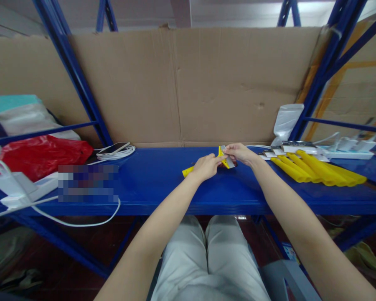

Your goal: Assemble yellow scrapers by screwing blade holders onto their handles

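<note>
My left hand (207,166) is closed around a yellow scraper (187,172), whose handle end sticks out on the left of the fist. At the scraper's wide yellow head lies a flat grey metal blade (229,162). My right hand (240,153) pinches that blade near its upper end, thumb and fingers together. Whether the blade is fixed to the head I cannot tell. Something small and dark red, partly hidden, lies beneath the fingers. Several similar yellow-handled scrapers (316,169) lie side by side to the right of my right forearm.
The blue shelf table (156,184) has a cardboard back wall (207,83) and blue uprights. At left are a phone (114,148), coiled white cable, a red bag (47,154) and a power strip. Another power strip (347,152) and a clear plastic bag (287,121) are at right.
</note>
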A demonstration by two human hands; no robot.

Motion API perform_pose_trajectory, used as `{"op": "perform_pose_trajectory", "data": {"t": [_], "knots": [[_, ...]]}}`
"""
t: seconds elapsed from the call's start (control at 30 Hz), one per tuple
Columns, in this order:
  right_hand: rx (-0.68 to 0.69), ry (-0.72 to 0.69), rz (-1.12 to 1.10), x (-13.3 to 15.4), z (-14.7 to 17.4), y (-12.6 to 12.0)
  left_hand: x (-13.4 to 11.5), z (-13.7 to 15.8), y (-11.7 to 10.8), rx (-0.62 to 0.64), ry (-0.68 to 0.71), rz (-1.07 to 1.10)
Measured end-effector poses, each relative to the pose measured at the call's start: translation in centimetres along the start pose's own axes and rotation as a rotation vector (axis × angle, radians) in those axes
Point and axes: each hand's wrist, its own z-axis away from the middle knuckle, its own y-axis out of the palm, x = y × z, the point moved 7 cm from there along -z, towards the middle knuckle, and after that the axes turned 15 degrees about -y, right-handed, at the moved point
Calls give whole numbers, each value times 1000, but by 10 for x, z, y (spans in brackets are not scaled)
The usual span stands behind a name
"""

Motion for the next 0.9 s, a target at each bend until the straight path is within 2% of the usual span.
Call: {"op": "perform_pose_trajectory", "data": {"t": [0.17,0.37,0.43,0.9], "knots": [[-27,50,-8,1,2,0,4,-4,1,-6,-27,19],[157,54,36,1,7,7,18,-8,-1,-49,-168,46],[179,43,72,1,8,8,20,-8,-1,-52,-187,49],[147,70,28,8,12,15,19,-5,-2,-56,-147,38]]}}
